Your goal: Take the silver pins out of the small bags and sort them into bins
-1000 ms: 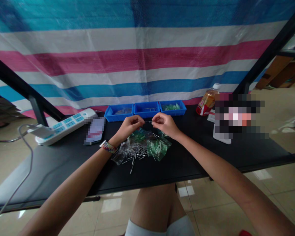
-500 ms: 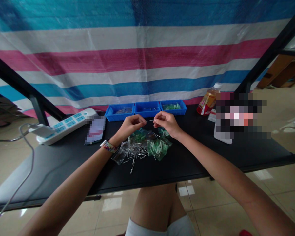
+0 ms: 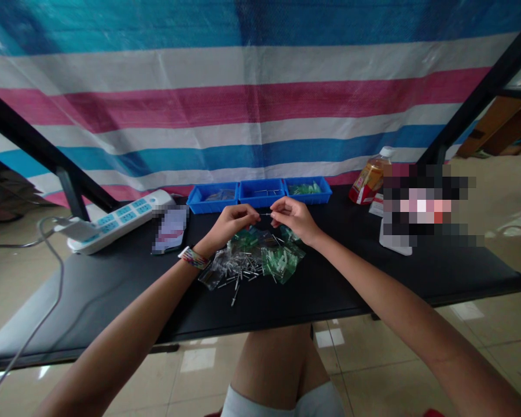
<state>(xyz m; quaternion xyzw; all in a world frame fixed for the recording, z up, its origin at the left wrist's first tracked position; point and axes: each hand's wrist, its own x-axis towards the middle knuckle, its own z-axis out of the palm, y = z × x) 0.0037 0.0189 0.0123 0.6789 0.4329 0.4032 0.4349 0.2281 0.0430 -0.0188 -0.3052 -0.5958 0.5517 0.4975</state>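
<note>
Both hands, left (image 3: 231,225) and right (image 3: 293,216), pinch what looks like one thin pin (image 3: 265,215) above the bags (image 3: 264,258).

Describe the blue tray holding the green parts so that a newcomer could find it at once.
Along the back edge of the black table, below the striped tarp, three blue trays stand in a row. It is the rightmost tray, nearest the bottle; only it holds pale green pieces.
</note>
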